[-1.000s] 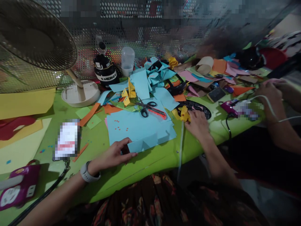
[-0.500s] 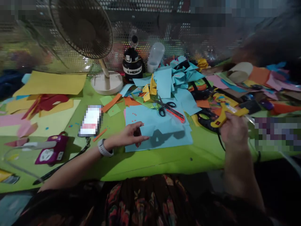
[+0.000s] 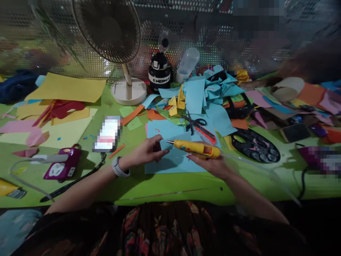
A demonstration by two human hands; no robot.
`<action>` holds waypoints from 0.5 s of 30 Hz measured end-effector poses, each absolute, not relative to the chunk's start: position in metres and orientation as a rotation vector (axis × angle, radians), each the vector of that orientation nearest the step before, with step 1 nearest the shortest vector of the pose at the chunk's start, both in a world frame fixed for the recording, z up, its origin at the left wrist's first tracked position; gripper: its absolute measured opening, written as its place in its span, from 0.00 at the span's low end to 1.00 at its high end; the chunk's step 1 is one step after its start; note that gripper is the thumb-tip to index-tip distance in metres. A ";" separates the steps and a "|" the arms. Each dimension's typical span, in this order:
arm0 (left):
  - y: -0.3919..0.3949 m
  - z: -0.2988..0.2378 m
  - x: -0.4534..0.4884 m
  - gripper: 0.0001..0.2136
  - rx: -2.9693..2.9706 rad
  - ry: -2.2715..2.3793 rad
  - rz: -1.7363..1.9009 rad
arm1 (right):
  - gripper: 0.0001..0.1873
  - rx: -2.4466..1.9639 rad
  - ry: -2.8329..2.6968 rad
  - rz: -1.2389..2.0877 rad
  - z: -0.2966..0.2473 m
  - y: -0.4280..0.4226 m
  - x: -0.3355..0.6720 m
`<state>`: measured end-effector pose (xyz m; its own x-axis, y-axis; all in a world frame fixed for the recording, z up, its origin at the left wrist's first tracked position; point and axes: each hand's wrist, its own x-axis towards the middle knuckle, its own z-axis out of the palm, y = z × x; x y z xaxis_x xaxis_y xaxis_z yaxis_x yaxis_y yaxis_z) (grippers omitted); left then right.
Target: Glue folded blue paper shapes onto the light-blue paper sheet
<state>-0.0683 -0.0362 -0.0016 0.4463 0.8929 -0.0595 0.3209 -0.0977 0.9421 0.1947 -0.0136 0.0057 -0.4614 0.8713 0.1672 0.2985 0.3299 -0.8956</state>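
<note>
One glue gun (image 3: 195, 148) juts from the right grip (image 3: 211, 166).

At the wrist of the left hand (image 3: 149, 153), left of centre, a smooth, pale wristband (image 3: 116, 167) is worn. At lower centre, a dark garment (image 3: 162, 227) is seen, gathered in folds and printed with reddish and paler floral shapes. Loose dark sleeves (image 3: 71, 227) are noted toward both lower corners.

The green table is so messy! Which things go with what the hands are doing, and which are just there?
Seem part of the job:
yellow metal-tipped tool, in the right hand
blue paper piece, in the left hand

Probably just there:
phone
scissors
fan
black bottle
</note>
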 end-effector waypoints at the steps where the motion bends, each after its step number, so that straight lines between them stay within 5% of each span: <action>1: -0.037 -0.003 -0.067 0.14 1.653 1.083 0.680 | 0.14 -1.042 -1.964 1.077 0.004 -0.015 0.195; 15: -0.041 -0.007 -0.065 0.12 1.769 1.196 0.686 | 0.12 -1.117 -2.148 0.926 -0.004 -0.026 0.192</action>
